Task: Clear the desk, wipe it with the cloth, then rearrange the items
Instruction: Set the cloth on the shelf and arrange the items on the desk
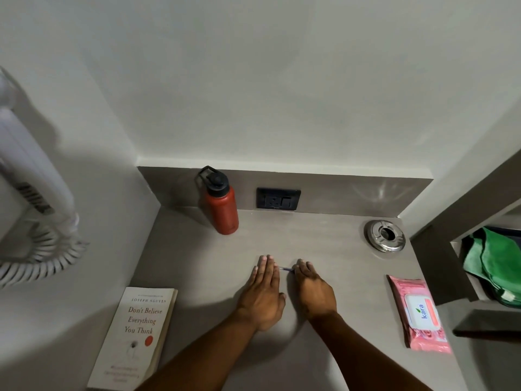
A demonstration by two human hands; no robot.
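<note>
Currently, desk: a smooth grey desk surface [197, 266] set into a corner of pale walls, with a low grey backsplash along the far edge.
Left hand: the left hand [263, 292] lies palm down and flat on the desk near the middle, fingers straight and together, gripping nothing.
Right hand: the right hand [313, 290] rests just beside the left, its fingers curled down over the end of a thin blue-and-clear pen [286, 268]; whether the fingers actually pinch the pen or only cover it cannot be told.
Pen: it lies on the desk between the two hands' fingertips, only a short stretch showing.
Bottle: a red metal water bottle with a black lid and carry loop [220, 203] stands upright at the back of the desk, just left of a black wall socket [278, 198].
Ashtray: a round shiny steel ashtray [384, 235] sits at the far right corner.
Wipes: a pink pack of wet wipes with a white flap [420, 314] lies along the right edge.
Book: a white paperback book [135, 337] lies face up at the near left edge.
Cloth: a folded green cloth [493, 261] sits in an open shelf to the right of the desk, well apart from both hands.
Wall unit: a white hair dryer with a coiled cord [31, 193] hangs on the left wall.
</note>
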